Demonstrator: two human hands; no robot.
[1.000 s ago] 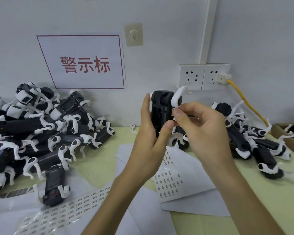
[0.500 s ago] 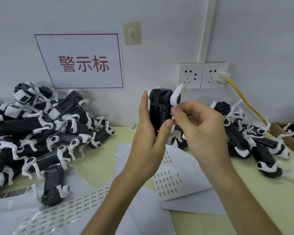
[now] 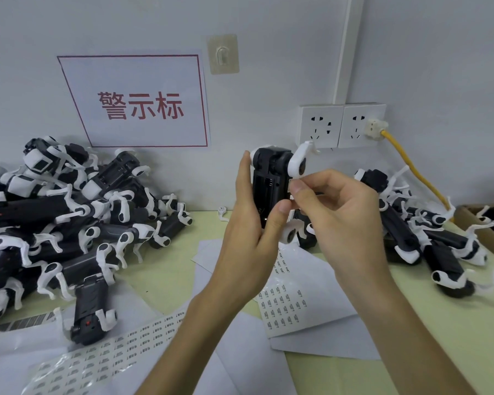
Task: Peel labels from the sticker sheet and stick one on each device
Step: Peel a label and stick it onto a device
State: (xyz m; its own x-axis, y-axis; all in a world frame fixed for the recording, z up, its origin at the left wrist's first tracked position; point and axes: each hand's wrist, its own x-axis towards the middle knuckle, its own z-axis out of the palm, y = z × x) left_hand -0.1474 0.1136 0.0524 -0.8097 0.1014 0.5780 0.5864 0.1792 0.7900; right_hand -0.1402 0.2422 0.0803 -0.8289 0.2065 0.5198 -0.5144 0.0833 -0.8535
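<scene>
My left hand (image 3: 248,226) grips a black device with white legs (image 3: 271,178), held upright in front of the wall. My right hand (image 3: 337,212) pinches a small label (image 3: 291,186) between thumb and forefinger at the device's right edge. Below the hands lies a sticker sheet (image 3: 283,303) with rows of small labels on white paper. A second, longer sticker sheet (image 3: 97,357) lies at the lower left.
A heap of black-and-white devices (image 3: 54,229) covers the left of the table. More such devices (image 3: 428,238) lie at the right beside a cardboard box (image 3: 485,232). Wall sockets (image 3: 340,125) with a yellow cable (image 3: 414,169) and a red-lettered sign (image 3: 140,104) are behind.
The device and both hands have risen slightly. My right fingertips stay pinched at the device's right edge.
</scene>
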